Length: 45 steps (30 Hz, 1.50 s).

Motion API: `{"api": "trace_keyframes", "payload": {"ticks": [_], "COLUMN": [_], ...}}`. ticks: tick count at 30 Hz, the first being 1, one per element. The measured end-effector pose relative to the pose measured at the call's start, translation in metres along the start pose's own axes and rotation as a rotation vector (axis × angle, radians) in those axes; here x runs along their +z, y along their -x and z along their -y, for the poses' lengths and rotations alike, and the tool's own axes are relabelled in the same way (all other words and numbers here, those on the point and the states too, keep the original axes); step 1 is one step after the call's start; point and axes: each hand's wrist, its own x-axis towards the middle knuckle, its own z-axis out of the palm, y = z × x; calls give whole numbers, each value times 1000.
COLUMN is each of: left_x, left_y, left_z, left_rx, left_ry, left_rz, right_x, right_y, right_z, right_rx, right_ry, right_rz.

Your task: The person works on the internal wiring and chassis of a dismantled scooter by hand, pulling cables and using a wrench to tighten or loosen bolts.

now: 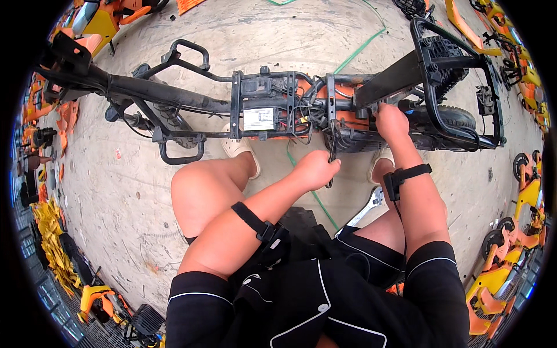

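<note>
Black metal frame (203,102) spans left to right in front of us, over a concrete floor (133,214). Left hand (318,169): fingers wrapped round a slim dark tool (333,146), clenched on its lower part. Tool points up at the right-hand crossbar (331,95); can't tell if its tip is engaged. Right hand (393,123) is at the frame, right of that crossbar, just below the thick slanted tube (390,79). Fingers curled there, mostly hidden; can't tell whether they're grasping anything.

Middle of frame: white label (259,119) near the left crossbar (235,107), loose wiring (307,110) between the two crossbars, orange panel (306,88) showing below the wiring. Tyre (455,118) under the rack (432,95) at the right end.

Silver wrench (371,204) sits between our knees, beside the right thigh; can't tell what it rests on. Green line (352,57) runs across the floor and passes under the frame. We've got a strap (249,218) on each forearm and pale shoes (233,146) on. Orange and yellow scooters (502,272) line the right edge; yellow pile (53,240) at far left.
</note>
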Motion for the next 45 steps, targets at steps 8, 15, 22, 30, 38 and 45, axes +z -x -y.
{"api": "trace_keyframes", "payload": {"ticks": [8, 15, 22, 30, 38, 45], "left_x": [0, 0, 4, 2, 1, 2], "left_y": [-1, -1, -2, 0, 1, -1], "left_z": [-5, -4, -5, -5, -7, -5], "left_rx": [20, 9, 0, 6, -17, -14], "left_ry": [-44, -31, -52, -46, -27, 3], "left_rz": [-31, -37, -28, -39, -11, -4], "right_x": [3, -7, -11, 5, 5, 2], "right_y": [-1, 1, 5, 0, 2, 3], "right_z": [4, 8, 14, 3, 5, 10], "right_rx": [-69, -47, 24, -43, -82, 9], "right_ry": [67, 46, 34, 52, -13, 9], "right_rz": [-39, -9, 8, -61, -77, -60]}}
